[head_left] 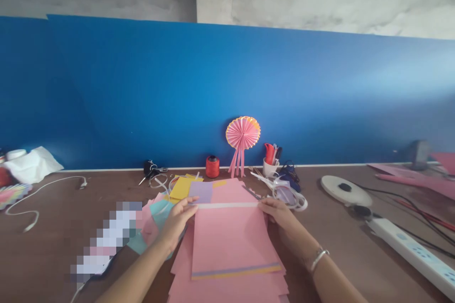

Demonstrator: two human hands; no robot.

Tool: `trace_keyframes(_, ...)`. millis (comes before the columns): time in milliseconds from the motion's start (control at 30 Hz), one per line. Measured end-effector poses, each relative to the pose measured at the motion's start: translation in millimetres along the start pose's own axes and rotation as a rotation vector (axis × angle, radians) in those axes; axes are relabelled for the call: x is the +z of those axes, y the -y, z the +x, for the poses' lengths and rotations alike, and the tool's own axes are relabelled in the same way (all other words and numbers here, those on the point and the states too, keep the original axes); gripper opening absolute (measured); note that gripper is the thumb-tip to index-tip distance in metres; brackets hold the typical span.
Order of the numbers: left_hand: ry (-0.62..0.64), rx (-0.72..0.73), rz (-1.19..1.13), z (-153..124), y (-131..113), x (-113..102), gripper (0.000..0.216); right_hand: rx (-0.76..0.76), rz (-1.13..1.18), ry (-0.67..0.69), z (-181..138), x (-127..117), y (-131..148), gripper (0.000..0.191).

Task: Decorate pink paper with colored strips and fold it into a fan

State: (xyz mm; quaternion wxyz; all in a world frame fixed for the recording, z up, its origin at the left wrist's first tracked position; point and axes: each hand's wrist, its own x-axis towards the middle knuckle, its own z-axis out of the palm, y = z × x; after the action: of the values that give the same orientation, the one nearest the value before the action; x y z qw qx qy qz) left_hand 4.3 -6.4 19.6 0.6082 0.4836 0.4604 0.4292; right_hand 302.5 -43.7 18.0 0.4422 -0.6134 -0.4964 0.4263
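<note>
A pink paper sheet (232,241) is in front of me, with a white strip (227,205) along its far edge and thin purple and yellow bands along its near edge. My left hand (180,218) pinches the far left corner at the strip's end. At the opposite corner, my right hand (279,214) has its thumb and fingers closed on the edge. More pink sheets (227,291) lie fanned beneath. Just beyond the strip are a purple paper piece (201,192) and yellow paper (184,187). Whether the strip is tape or paper, I cannot tell.
A pleated pink paper rosette (243,133) leans on the blue partition (142,90), between a red thread spool (212,167) and a white cup (270,167) of tools. Right are a round white base (343,190) and a power strip (414,251). Teal paper (159,213) lies left.
</note>
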Motion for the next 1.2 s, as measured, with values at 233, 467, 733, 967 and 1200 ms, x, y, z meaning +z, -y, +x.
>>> trace_keyframes(233, 0.053, -0.005, 0.018, -4.0, -5.2, 3.1, 0.033, -0.011, 0.032, -0.031, -5.8, 3.7, 3.6, 0.029)
trace_keyframes(467, 0.140, -0.016, 0.028, -5.8, -8.8, 3.4, 0.038, -0.040, 0.094, -0.040, -6.6, 5.3, 2.9, 0.028)
trace_keyframes(733, 0.059, -0.028, 0.015, -5.3, -0.9, 8.8, 0.033, -0.125, -0.081, -0.200, 4.4, 5.4, -13.2, 0.030)
trace_keyframes(967, 0.140, 0.087, 0.106, 0.6, 10.3, 11.2, 0.034, -0.671, -0.664, -0.174, -5.2, 42.9, 25.2, 0.027)
trace_keyframes(1200, 0.141, 0.115, 0.090, 1.1, 13.8, 11.5, 0.031, -0.555, -0.647, 0.287, 15.3, 77.4, 58.0, 0.008)
